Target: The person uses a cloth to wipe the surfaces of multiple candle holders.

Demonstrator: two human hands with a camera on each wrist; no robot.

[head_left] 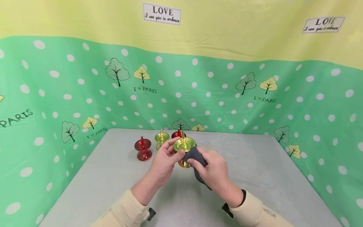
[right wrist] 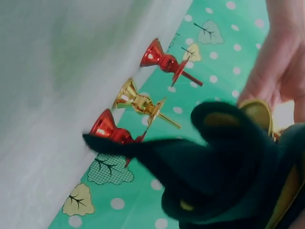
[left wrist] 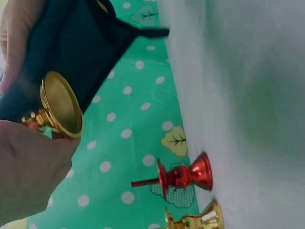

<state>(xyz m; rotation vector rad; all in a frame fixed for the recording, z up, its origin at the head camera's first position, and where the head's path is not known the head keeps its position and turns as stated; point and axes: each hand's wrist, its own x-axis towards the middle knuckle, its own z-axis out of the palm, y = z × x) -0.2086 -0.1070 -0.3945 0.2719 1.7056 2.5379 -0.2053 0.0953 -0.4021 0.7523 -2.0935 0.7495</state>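
My left hand point(head_left: 164, 162) holds a shiny gold candle holder point(head_left: 181, 145) by its stem, with the shallow dish and upright spike on top. In the left wrist view the round base of this gold candle holder point(left wrist: 62, 102) is raised well off the table. My right hand point(head_left: 214, 167) pinches a dark grey cloth point(head_left: 196, 156) against the holder's right side, just under the dish. One end of the cloth hangs down below the hand. From the right wrist, the cloth point(right wrist: 219, 167) covers most of the gold holder.
Beyond the left hand stand a red candle holder point(head_left: 143, 149), another gold one point(head_left: 162, 138) and a second red one point(head_left: 176, 134), partly hidden behind the held holder. They stand upright on the grey table point(head_left: 241, 151). A green and yellow printed curtain point(head_left: 210, 91) surrounds the table's back and sides.
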